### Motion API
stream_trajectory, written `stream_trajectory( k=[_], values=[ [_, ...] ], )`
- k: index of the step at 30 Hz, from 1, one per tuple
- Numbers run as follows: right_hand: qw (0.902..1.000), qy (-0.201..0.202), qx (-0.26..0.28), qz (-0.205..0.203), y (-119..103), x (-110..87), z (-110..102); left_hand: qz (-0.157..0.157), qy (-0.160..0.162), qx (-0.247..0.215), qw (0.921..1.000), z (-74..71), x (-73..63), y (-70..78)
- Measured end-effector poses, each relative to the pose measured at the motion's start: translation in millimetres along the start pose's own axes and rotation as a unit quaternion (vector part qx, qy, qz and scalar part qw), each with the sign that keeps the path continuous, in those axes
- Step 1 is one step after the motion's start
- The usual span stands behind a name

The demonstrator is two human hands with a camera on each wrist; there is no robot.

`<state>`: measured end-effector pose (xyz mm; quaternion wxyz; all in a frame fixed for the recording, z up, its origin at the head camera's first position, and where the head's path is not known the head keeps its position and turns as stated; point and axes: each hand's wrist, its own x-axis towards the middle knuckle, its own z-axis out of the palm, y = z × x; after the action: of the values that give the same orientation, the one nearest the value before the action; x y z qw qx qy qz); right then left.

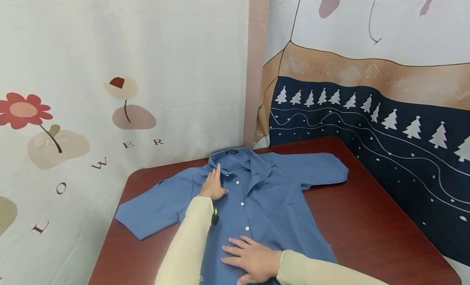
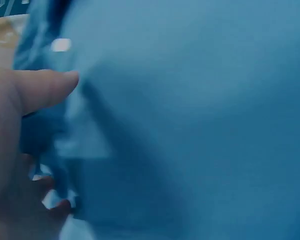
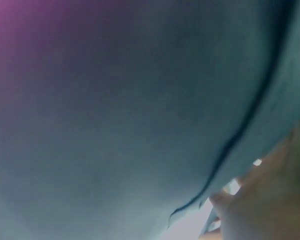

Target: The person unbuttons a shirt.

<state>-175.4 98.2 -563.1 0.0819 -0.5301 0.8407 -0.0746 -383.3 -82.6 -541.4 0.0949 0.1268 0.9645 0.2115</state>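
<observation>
A blue button-up shirt (image 1: 271, 203) with short sleeves lies front up on the table, its collar (image 1: 260, 166) toward the far edge. My left hand (image 1: 213, 186) rests on the shirt just below the left side of the collar, fingers straight and pointing away. In the left wrist view its thumb (image 2: 50, 89) lies near a white button (image 2: 61, 45). Lower down, my right hand (image 1: 253, 258) lies flat over the front of the shirt with fingers spread. Close blue cloth (image 3: 115, 125) fills most of the right wrist view, where that hand shows only at the edge.
The dark red-brown table (image 1: 367, 228) reaches out past the shirt on both sides. A pale curtain (image 1: 183, 72) with printed flowers hangs behind and to the left. On the right hangs a cloth (image 1: 367, 125) printed with trees.
</observation>
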Motion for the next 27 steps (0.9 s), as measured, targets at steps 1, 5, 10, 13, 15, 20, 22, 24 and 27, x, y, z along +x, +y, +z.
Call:
stream_trajectory(
  k=[1, 5, 10, 13, 15, 20, 22, 24, 27],
  values=[
    [0.9998, 0.017, 0.007, 0.001, 2, 1.1, -1, 0.005, 0.006, 0.010, 0.9999, 2.2, -2.3, -2.2],
    [0.9882, 0.147, 0.021, 0.035, 20, 0.4, -11, 0.029, 0.060, 0.025, 0.9975, 3.2, -11.7, -0.7],
    [0.9233, 0.314, 0.098, 0.198, 74, -10.1, -34, 0.082, 0.110, 0.031, 0.9900, 0.6, -21.8, 16.3],
    [0.8609, 0.351, 0.181, 0.321, 113, -15.8, -47, 0.109, 0.094, 0.037, 0.9888, 3.8, -30.1, 26.0],
    [0.8241, 0.345, 0.231, 0.385, 138, -17.5, -52, 0.118, 0.070, 0.046, 0.9895, 7.9, -36.9, 29.8],
    [0.7910, 0.281, 0.304, 0.450, 176, -16.3, -57, 0.109, 0.011, 0.081, 0.9907, 17.8, -54.2, 30.1],
    [0.7905, 0.269, 0.323, 0.446, 184, -12.8, -58, 0.091, -0.008, 0.087, 0.9920, 20.4, -60.3, 27.0],
    [0.7917, 0.273, 0.337, 0.430, 187, -7.5, -60, 0.073, -0.021, 0.087, 0.9933, 22.5, -65.8, 22.5],
    [0.7844, 0.305, 0.369, 0.394, 188, 2.6, -68, 0.058, -0.039, 0.077, 0.9946, 23.3, -73.4, 15.7]
  ],
)
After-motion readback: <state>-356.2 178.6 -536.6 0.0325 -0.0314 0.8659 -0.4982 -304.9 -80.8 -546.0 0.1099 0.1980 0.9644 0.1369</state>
